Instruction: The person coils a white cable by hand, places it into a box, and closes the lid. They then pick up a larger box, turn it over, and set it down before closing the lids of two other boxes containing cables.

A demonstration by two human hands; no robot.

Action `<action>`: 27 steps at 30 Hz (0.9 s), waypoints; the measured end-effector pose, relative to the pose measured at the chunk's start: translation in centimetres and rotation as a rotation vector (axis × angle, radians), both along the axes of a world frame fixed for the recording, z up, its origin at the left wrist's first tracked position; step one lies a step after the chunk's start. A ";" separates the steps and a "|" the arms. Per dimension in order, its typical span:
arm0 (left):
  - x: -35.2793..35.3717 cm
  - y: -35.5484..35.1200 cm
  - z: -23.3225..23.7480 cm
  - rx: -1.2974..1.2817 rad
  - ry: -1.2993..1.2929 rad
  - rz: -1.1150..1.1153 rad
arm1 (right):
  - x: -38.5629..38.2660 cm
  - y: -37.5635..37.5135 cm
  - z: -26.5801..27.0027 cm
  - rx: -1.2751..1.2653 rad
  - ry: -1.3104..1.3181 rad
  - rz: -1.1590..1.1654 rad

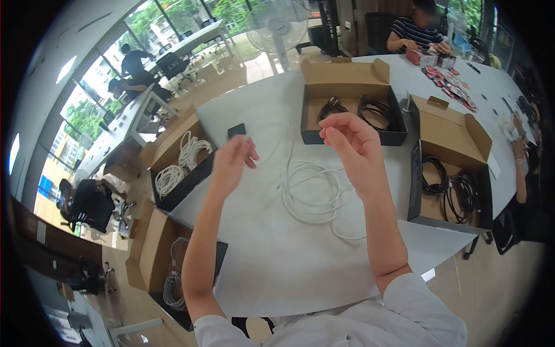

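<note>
A loosely coiled white cable (312, 217) lies on the white table between my hands, with one end trailing toward the right. My left hand (234, 159) is raised over the table left of the coil, slightly blurred, its fingers loosely bent and apart. Nothing shows in it. Close behind its fingertips is a small black object (236, 130) on the table. Above the right side of the coil, my right hand (355, 150) hangs in the air with curled fingers and the thumb a little apart from them. I see nothing held there, and both hands are off the cable.
Open boxes stand around: one with white cables (173, 180), one with grey cable (173, 289), one behind with black cables (376, 114), one at right with black cables (457, 194). A person (419, 34) handles red packets (448, 87) across the white table (260, 277).
</note>
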State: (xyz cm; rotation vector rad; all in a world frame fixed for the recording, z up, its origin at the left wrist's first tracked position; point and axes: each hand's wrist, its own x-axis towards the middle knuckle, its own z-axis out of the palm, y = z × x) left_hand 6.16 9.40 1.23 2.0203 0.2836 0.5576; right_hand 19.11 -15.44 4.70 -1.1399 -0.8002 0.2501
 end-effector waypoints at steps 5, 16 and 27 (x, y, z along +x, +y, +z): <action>-5.7 -4.0 7.8 0.010 -0.393 0.199 | -1.9 0.7 -0.4 -0.247 -0.476 0.030; -10.8 -5.0 8.9 -0.431 -1.116 0.262 | -3.3 5.1 -5.9 -0.789 -0.787 0.712; -18.1 -0.7 3.2 -0.661 -1.382 0.560 | -1.9 4.2 -3.2 -0.431 -0.542 0.246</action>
